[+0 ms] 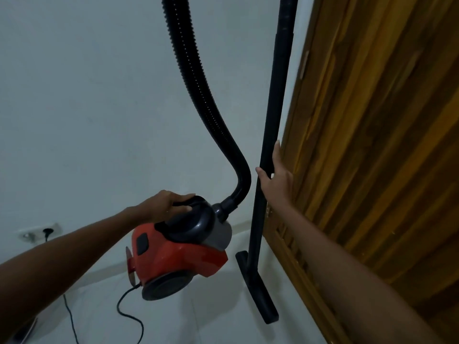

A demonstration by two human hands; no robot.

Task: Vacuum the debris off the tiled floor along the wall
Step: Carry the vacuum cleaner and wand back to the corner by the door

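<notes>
Gripping the dark carry handle on top of the red vacuum canister [178, 254], the left hand [165, 206] has its fingers curled right around it, and the canister tilts, looking lifted off the floor [211, 319]. Over on the other side, the right hand [275, 177] is on the black wand tube [270, 135], thumb hooked across the front, fingers stretched up along its far side, so a loose clasp rather than a tight fist. The wand stands nearly upright just beside the wooden door [372, 145], its floor nozzle [258, 291] down on the pale floor near the door's foot. A ribbed black hose [198, 83] loops up from the canister and out of the top edge. A power cord [129, 311] trails from the canister's rear across the floor; a wall socket [39, 232] with a plug sits low on the white wall [87, 108]. Tile joints and any debris are hard to make out in this dim, blurry view.
</notes>
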